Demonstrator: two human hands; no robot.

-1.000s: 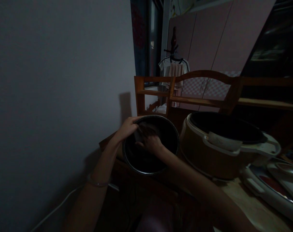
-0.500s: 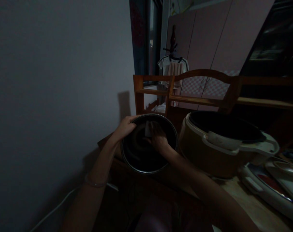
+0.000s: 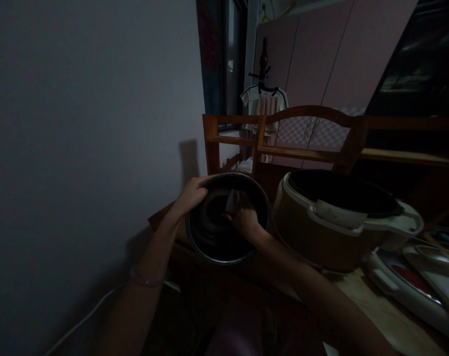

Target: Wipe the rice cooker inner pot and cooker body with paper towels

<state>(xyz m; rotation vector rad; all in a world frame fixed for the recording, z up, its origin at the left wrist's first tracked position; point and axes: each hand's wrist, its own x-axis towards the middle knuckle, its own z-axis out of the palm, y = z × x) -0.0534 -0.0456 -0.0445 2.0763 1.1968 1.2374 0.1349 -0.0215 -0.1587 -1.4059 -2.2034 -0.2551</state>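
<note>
A round dark pot with a thin pale rim is tilted so its inside faces me. My left hand grips the rim at the upper left, thumb over the edge. Inside the pot is my right hand, its fingers closed on a small pale cloth that lies against the inner wall. The fingertips are dim and partly lost in shadow.
A large cooker body with a dark opening stands right of the pot on a pale tabletop. Its lid-like part lies further right. Behind runs a wooden shelf frame; a bare wall fills the left.
My right hand has shifted slightly inside the pot, and the pale cloth has moved a little right with its angle changed. The left hand keeps its hold on the rim.
</note>
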